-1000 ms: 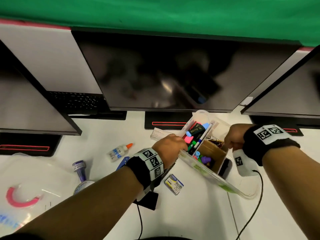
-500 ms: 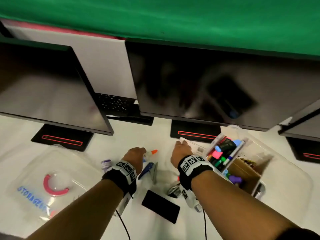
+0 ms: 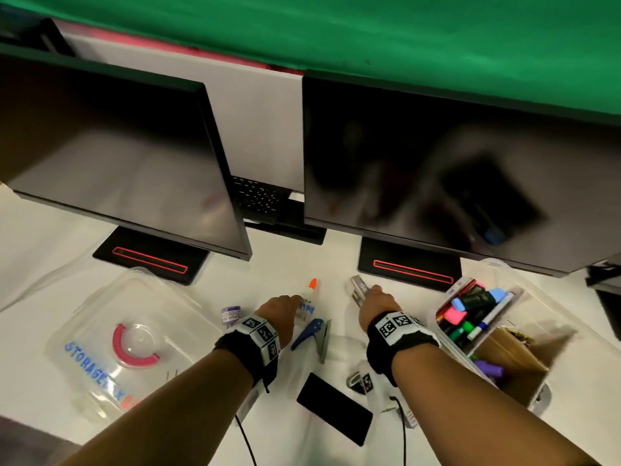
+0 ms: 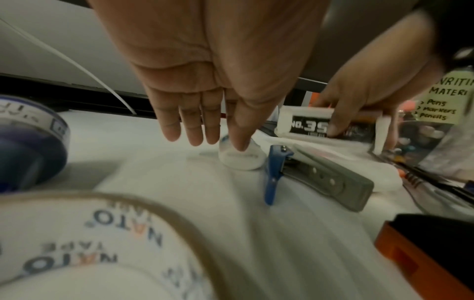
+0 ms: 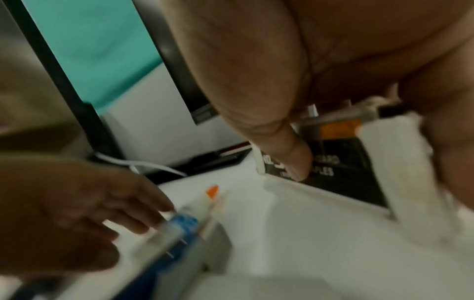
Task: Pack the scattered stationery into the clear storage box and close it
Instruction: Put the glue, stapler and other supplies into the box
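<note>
The clear storage box (image 3: 534, 307) stands open at the right, holding markers and a cardboard divider. Its lid (image 3: 100, 334) with a pink handle lies at the left. My left hand (image 3: 285, 307) reaches with straight fingers over a small glue bottle (image 4: 239, 160) with an orange cap (image 3: 313, 283), and the thumb tip touches the bottle. My right hand (image 3: 374, 295) grips a black-and-white staples box (image 4: 305, 125) between thumb and fingers, in front of the monitor foot. A blue and grey stapler (image 3: 314, 334) lies between my hands.
A purple ink bottle (image 3: 231, 314) stands left of my left wrist, and a tape roll (image 4: 77, 243) lies close below it. A black phone (image 3: 334, 408) lies near the front. Two monitors (image 3: 437, 169) overhang the back of the white desk.
Both hands have left the storage box and moved left across the desk. The left now touches the glue bottle, and the right has closed round the staples box.
</note>
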